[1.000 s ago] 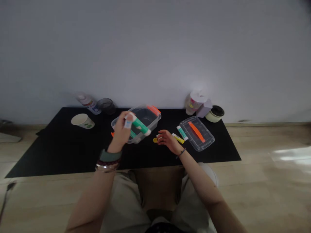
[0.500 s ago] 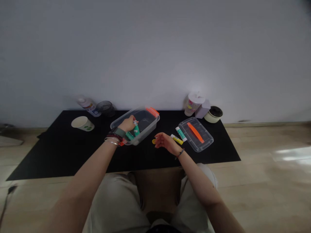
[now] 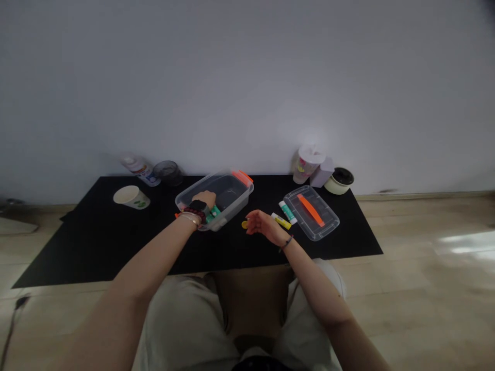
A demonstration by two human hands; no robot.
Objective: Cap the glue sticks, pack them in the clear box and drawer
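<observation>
My left hand [image 3: 204, 198] reaches down inside a clear plastic box [image 3: 235, 205] with orange latches. Its fingers curl downward, closed around a green glue stick [image 3: 215, 210], though the fingertips are mostly hidden behind the hand and wrist. More green shows just beneath, where another green stick lies on the box floor. My right hand [image 3: 262, 225] hovers over the black table with loosely bent, parted fingers and nothing in them. A small round yellow piece [image 3: 244, 224] lies by its fingertips. Right of it lie a yellow glue stick [image 3: 281, 221] and a green-and-white glue stick [image 3: 287, 212].
The box's clear lid [image 3: 327, 226] with an orange handle lies at right. Behind it stand a lidded tumbler [image 3: 305, 167], a pale box [image 3: 322, 174] and a cream pot [image 3: 336, 186]. At left are a paper cup [image 3: 131, 197], a white bottle [image 3: 143, 171] and a dark bowl [image 3: 168, 172].
My left hand has moved slightly right and lower into the box with the green glue stick, which is now more covered. My right hand has stayed almost still.
</observation>
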